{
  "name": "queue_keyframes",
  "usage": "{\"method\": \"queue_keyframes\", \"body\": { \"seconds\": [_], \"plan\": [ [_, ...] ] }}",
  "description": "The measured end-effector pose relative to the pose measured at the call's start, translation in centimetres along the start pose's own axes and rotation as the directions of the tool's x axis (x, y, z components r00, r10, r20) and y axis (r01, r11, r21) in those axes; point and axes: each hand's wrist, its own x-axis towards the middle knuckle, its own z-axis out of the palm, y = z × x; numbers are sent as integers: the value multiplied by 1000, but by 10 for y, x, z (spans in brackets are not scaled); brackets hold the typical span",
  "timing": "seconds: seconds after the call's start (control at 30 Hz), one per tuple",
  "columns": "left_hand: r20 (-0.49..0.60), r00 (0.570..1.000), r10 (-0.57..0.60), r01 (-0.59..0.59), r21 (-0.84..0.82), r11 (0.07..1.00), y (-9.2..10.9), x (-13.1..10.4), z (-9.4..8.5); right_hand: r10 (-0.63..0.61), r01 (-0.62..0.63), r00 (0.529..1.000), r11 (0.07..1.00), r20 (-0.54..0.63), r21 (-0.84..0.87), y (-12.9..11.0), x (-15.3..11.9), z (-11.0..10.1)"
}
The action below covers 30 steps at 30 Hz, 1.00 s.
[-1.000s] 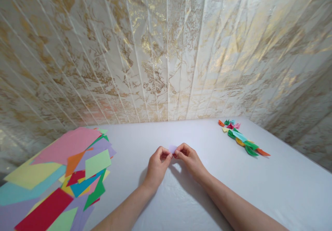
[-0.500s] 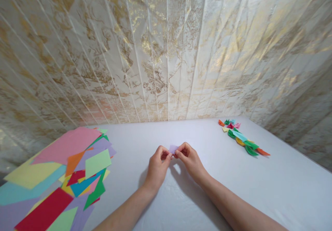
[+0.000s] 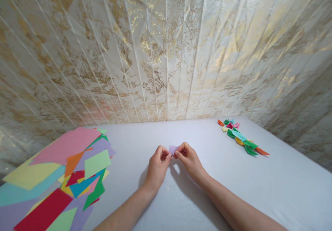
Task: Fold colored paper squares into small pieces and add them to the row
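Observation:
A small piece of light purple paper (image 3: 173, 149) is pinched between my two hands, over the middle of the white table. My left hand (image 3: 158, 163) has thumb and forefinger closed on its left lower edge. On the other side, my right hand (image 3: 188, 160) grips the right edge the same way. The fingertips almost meet and cover the lower part of the paper, so any fold there is hidden.
Sheets and scraps of coloured paper, among them a pink sheet (image 3: 68, 144) and a red one (image 3: 43, 210), overlap at the left. Small folded paper pieces (image 3: 238, 136) lie in a row at the right. A gold-patterned curtain (image 3: 155, 51) hangs behind the white table (image 3: 135, 137).
Hands and purple paper keep almost the same pose. The whole view has shifted very slightly.

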Motion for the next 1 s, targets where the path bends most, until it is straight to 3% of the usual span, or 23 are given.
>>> {"method": "queue_keyframes", "body": {
  "seconds": [0.13,0.23,0.33,0.53,0.67,0.8,1.0],
  "plan": [
    [4,996,-86,86,-89,992,2,1,1,-12,12,1000,1000,5,-24,-2,0,0],
    [90,981,-171,182,-129,975,4,2,0,-27,27,1000,996,-1,-86,-5,-1,0],
    [167,962,-217,230,-58,972,7,3,-2,-49,51,999,987,14,-155,-6,-2,-1],
    [145,960,-240,248,-36,968,10,3,-3,-37,38,999,998,32,-45,2,-1,0],
    [111,965,-237,243,-44,969,12,1,-1,70,-74,996,992,46,100,1,1,2],
    [106,976,-190,193,-22,981,12,0,-1,152,-157,979,987,134,32,-5,0,3],
    [100,981,-167,166,24,986,8,0,-1,185,-193,975,980,124,51,-9,-2,2]
  ]
}}
